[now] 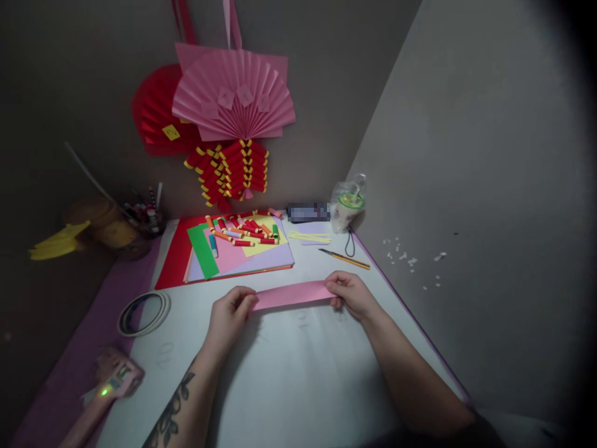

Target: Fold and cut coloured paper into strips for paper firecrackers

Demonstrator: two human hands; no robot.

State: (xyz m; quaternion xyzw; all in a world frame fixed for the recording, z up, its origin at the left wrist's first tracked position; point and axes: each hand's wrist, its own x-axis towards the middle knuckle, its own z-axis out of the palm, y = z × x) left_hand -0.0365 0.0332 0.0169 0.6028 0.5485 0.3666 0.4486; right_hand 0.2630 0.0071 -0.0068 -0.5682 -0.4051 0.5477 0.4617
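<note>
A strip of pink paper (291, 294) is stretched between my two hands, a little above the white table surface. Its left end is pinched between the thumb and fingers of my left hand (232, 313). My right hand (353, 295) grips the other end the same way. Beyond the strip lies a stack of coloured paper sheets (242, 261), with several small rolled paper tubes (243, 243) in red, orange, lilac and green scattered on top. An orange craft knife (347, 258) rests just past my right hand.
Rolls of tape (166, 311) lie at the left. Nearer me is a pink device with a green light (124, 376). Thin yellow strips (310, 237), a dark case (308, 213) and a bagged cup (349, 205) sit at the back. A pink paper fan (237, 93) hangs on the wall.
</note>
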